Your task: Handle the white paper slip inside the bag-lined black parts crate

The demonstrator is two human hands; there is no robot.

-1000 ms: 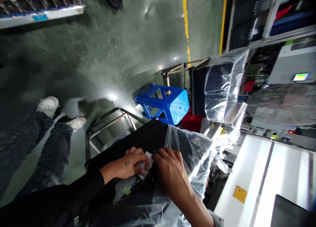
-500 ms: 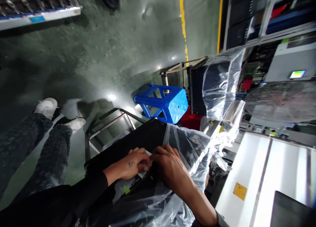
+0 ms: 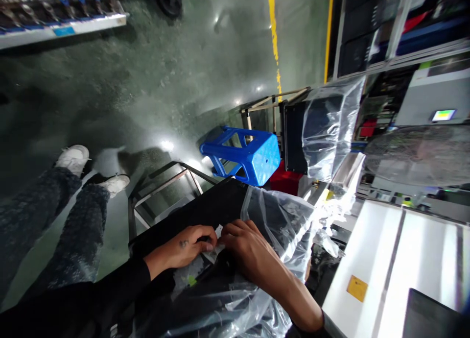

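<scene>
My left hand (image 3: 191, 247) is closed in a pinch, thumb against forefinger, on a small whitish piece of clear plastic (image 3: 212, 255). My right hand (image 3: 244, 245) bends over beside it with curled fingers, and whatever its fingertips grip is hidden under the hand. Both hands work low over a black box (image 3: 205, 205). A loose clear plastic bag (image 3: 282, 210) drapes over the box's right side and its near part. Left of the fingers, a bright green spot (image 3: 192, 280) shows on a pale sheet.
A blue stool (image 3: 262, 156) lies beyond the box, near a second black box (image 3: 293, 137) in clear plastic. A metal frame (image 3: 161, 193) stands at the left. White panels (image 3: 352, 259) and a large fan (image 3: 418, 154) are on the right. White shoes (image 3: 73, 159) show at the left.
My left hand has shifted slightly left, and more of the whitish plastic shows between the hands. My right hand has barely moved, with fingers still curled.
</scene>
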